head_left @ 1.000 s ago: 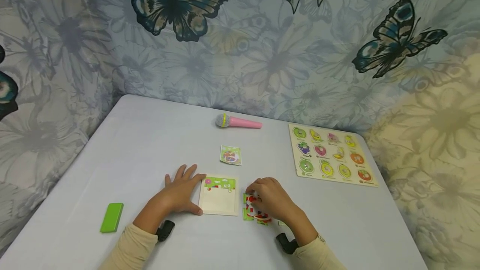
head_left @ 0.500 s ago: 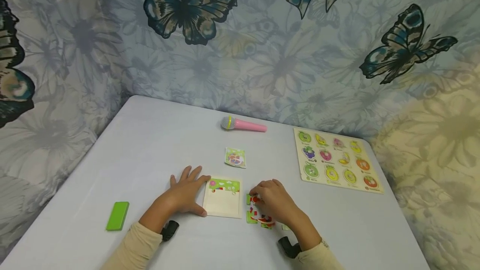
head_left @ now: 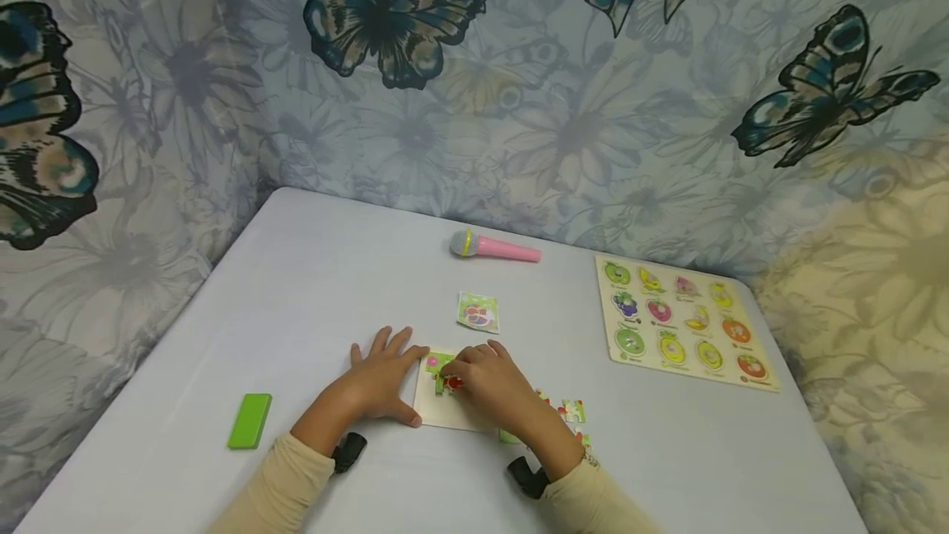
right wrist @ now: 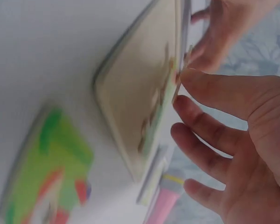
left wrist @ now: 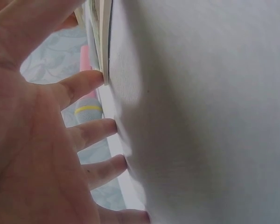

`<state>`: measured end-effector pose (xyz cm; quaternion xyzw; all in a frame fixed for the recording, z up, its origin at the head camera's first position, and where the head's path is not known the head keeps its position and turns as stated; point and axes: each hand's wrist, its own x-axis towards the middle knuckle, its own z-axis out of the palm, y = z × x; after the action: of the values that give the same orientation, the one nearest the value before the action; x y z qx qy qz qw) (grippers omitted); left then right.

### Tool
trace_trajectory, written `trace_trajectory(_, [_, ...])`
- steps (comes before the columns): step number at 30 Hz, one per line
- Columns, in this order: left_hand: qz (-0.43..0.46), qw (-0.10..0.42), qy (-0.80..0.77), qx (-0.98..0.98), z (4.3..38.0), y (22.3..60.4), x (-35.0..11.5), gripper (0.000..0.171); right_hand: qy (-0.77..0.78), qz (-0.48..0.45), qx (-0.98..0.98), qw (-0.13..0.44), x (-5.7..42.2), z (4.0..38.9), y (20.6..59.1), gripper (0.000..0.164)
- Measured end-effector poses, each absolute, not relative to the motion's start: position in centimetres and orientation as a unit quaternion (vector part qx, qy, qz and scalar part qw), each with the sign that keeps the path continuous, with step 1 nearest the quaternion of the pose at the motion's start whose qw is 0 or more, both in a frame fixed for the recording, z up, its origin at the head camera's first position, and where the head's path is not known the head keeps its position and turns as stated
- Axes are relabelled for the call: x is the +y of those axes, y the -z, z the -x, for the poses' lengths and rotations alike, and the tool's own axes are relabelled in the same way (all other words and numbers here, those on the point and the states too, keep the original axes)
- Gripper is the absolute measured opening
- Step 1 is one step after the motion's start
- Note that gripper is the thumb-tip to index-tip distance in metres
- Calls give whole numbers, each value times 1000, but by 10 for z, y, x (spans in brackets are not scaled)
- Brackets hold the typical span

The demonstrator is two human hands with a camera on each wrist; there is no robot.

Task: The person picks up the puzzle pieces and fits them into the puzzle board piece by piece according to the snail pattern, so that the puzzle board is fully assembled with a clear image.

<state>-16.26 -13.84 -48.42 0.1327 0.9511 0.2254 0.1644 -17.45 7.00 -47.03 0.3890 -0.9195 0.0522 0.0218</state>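
Observation:
A square, pale wooden puzzle board (head_left: 437, 414) lies in front of the person, with a green flowered strip of pieces along its top in the head view. My left hand (head_left: 380, 384) is spread flat on the table, its thumb and index finger touching the board's left side. In the left wrist view, a fingertip of that hand (left wrist: 37, 130) meets the board's edge (left wrist: 105, 46). Over the board, my right hand (head_left: 491, 384) pinches a green and red jigsaw piece (head_left: 443, 383) between thumb and index finger. The right wrist view catches this piece (right wrist: 176, 89) edge-on.
Several loose jigsaw pieces (head_left: 573, 411) lie right of the board, partly behind the right forearm. Farther back are a small picture card (head_left: 478, 312) and a pink toy microphone (head_left: 504, 249). A fruit board (head_left: 685, 324) lies back right; a green block (head_left: 250, 421), left.
My right hand has moved left from the loose pieces to over the board, bringing a jigsaw piece with it. The left hand stays at the board's edge. The head view has shifted slightly.

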Motion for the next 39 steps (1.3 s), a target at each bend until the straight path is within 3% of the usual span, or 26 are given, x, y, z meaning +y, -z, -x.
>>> trace_trajectory(28, [-139,173,-212,952,162,481,-139,97,-34,-381,-923,29,49,171,482,21])
trace_trajectory(39, [-130,173,-216,952,163,484,-139,99,-78,-345,-935,-19,91,172,466,24])
